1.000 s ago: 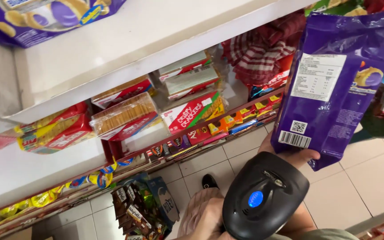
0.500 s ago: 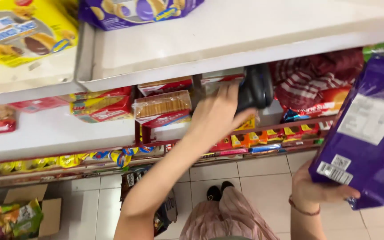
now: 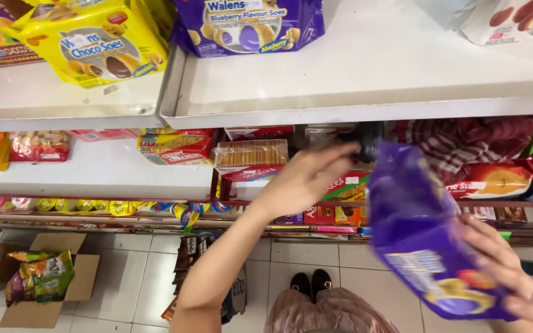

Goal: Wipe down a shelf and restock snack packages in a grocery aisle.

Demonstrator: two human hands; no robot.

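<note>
At centre frame the left hand (image 3: pixel 303 179) closes around a dark scanner (image 3: pixel 368 140), while the right hand (image 3: pixel 501 271) at lower right grips the purple snack bag (image 3: pixel 427 240), tilted up-left toward the scanner.

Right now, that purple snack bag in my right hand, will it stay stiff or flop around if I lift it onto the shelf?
The purple bag is probably floppy: it bends over the right hand and its film looks crinkled. It seems light for its size, since fingers at one edge carry it. The glossy film may be a little slippery, so a one-edge grip could slide.
</note>
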